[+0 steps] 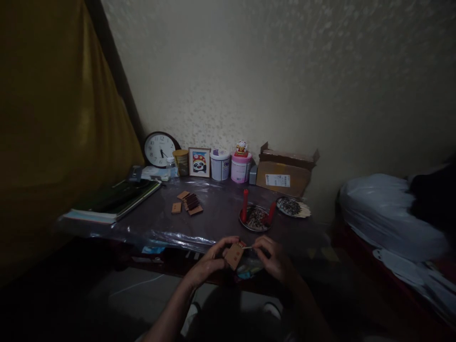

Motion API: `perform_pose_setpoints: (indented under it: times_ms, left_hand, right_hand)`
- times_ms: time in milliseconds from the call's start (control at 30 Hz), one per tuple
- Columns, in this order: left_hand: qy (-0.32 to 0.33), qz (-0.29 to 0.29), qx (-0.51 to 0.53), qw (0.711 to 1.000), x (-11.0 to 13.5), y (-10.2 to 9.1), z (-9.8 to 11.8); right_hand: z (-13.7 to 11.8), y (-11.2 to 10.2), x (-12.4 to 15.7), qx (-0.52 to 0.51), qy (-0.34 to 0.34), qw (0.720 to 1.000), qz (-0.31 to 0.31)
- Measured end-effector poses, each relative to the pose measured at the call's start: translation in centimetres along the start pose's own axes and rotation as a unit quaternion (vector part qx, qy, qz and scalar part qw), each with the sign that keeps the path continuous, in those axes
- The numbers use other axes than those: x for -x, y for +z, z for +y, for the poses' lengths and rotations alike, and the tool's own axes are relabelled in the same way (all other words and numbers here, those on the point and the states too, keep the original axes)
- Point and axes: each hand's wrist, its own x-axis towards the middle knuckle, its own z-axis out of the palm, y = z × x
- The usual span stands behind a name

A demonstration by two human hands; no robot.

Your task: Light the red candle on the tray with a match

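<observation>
My left hand (210, 262) grips a small brown cardboard matchbox (234, 257), tilted above the table's front edge. Red match heads show at its upper end. In my right hand (272, 255), thumb and fingers pinch a pale matchstick (248, 247) whose far end meets that end of the box. Just beyond my hands, a metal plate (256, 223) holds dark bits, an upright red candle (245, 204) and a second, leaning red candle (271, 211). Another plate (288, 207) to its right carries many matches, pale sticks pointing right.
A pile of matchboxes (191, 202) lies left on the plastic-covered table (217, 218). Along the wall stand a clock (160, 150), a framed panda picture (199, 163), a white tin (220, 165), a pink tin (241, 168) and a cardboard box (285, 173). A green book (121, 197) lies far left.
</observation>
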Motion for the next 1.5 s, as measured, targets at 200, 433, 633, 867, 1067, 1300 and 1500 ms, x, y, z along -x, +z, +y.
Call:
perform_pose_setpoints:
  times_ms: [200,433,633,867,1067,1300,1500]
  left_hand:
    - [-0.006,0.005,0.017,1.000,0.2,0.2,0.2]
    - [0.010,0.015,0.032,0.999,0.2,0.5,0.2]
    - [0.023,0.010,0.030,0.999,0.0,0.5,-0.2]
    - [0.039,0.013,0.025,0.999,-0.1,0.4,-0.6]
    - [0.041,0.014,0.029,0.999,-0.2,0.6,-0.5]
    - [0.047,0.026,0.024,0.998,-0.5,0.5,-0.5]
    - [0.045,0.053,0.013,0.997,-0.3,0.8,-0.3]
  right_hand:
    - [0.1,0.2,-0.1,-0.006,0.009,0.999,0.035]
    - [0.8,0.7,-0.3,-0.070,0.123,0.981,0.132]
    - [-0.4,0.8,-0.8,-0.219,0.165,0.949,0.156]
    - [-2.3,0.6,-1.3,-0.276,0.202,0.932,0.120]
    - [-2.9,1.9,-1.3,-0.330,0.185,0.918,0.122]
    - [-3.2,2.6,-1.5,-0.330,0.166,0.919,0.139]
    - [-2.7,2.9,-1.6,-0.336,0.161,0.918,0.136]
